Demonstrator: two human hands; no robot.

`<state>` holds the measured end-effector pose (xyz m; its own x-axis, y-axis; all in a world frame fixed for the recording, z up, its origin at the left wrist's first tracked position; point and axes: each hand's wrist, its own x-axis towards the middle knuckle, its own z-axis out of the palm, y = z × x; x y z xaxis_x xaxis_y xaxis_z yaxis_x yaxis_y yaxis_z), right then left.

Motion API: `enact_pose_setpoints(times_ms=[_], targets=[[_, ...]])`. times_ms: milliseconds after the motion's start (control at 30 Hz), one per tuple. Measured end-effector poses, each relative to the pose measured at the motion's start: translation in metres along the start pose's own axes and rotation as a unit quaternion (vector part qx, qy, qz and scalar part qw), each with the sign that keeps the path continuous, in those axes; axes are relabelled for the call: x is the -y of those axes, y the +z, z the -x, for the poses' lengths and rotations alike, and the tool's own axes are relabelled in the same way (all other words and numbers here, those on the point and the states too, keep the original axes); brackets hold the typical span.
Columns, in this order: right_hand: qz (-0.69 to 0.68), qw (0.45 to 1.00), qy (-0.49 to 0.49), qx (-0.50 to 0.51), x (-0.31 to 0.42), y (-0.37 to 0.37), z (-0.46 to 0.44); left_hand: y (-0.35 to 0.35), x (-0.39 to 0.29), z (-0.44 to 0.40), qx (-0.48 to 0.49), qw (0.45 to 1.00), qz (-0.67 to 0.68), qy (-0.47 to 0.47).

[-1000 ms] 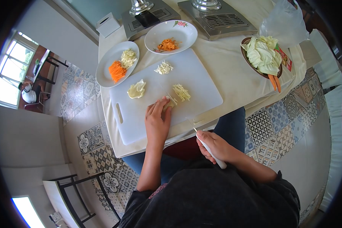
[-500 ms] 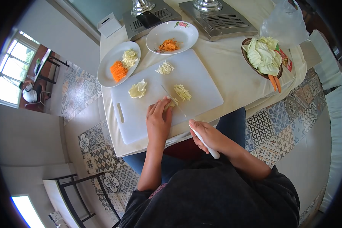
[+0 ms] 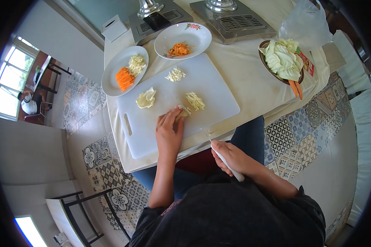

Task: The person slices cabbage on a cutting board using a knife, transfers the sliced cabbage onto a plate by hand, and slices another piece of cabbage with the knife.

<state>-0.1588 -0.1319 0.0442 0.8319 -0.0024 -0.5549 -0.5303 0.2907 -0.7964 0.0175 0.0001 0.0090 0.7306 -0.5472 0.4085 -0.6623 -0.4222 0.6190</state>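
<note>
On the white cutting board [image 3: 152, 136], my left hand [image 3: 168, 127] presses its fingertips on a piece of cabbage [image 3: 184, 111]. My right hand [image 3: 228, 157] grips the white handle of a knife [image 3: 231, 166] near the board's front edge; its thin blade points toward the cabbage and shows only faintly. Right of my left fingertips lies a pile of cut cabbage [image 3: 195, 101]. Another shredded pile [image 3: 175, 74] is farther back, and a loose cabbage leaf [image 3: 146, 98] rests to the left.
A plate [image 3: 108, 84] of shredded carrot and cabbage and a flowered plate [image 3: 203, 41] stand behind the board. A brown bowl [image 3: 269, 73] with cabbage and carrots, a plastic bag [image 3: 307, 26] and metal stands [image 3: 239, 20] are farther back. A seated person [image 3: 29, 105] is far left.
My right hand has drawn the knife back toward my body since half a second ago. My left hand stays on the cabbage. The whole view has shifted slightly.
</note>
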Motion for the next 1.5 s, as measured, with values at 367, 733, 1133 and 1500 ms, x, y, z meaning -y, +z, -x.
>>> enact_pose_setpoints(times_ms=[367, 733, 1133, 1500], targets=[[0.021, 0.999, -0.002, -0.027, 0.014, 0.002, -0.030, 0.001, 0.002, 0.000, -0.007, 1.000, -0.003, 0.024], [0.230, 0.971, -0.029, -0.052, 0.021, -0.036, 0.009, 0.000, 0.008, 0.000, -0.030, 0.997, 0.002, 0.065], [0.579, 0.770, -0.237, -0.127, 0.036, -0.048, -0.005, -0.005, 0.007, 0.009, -0.015, 0.994, 0.045, 0.097], [0.571, 0.766, -0.261, -0.135, 0.038, -0.041, -0.002, 0.004, -0.005, 0.014, -0.043, 0.993, -0.018, 0.111]])
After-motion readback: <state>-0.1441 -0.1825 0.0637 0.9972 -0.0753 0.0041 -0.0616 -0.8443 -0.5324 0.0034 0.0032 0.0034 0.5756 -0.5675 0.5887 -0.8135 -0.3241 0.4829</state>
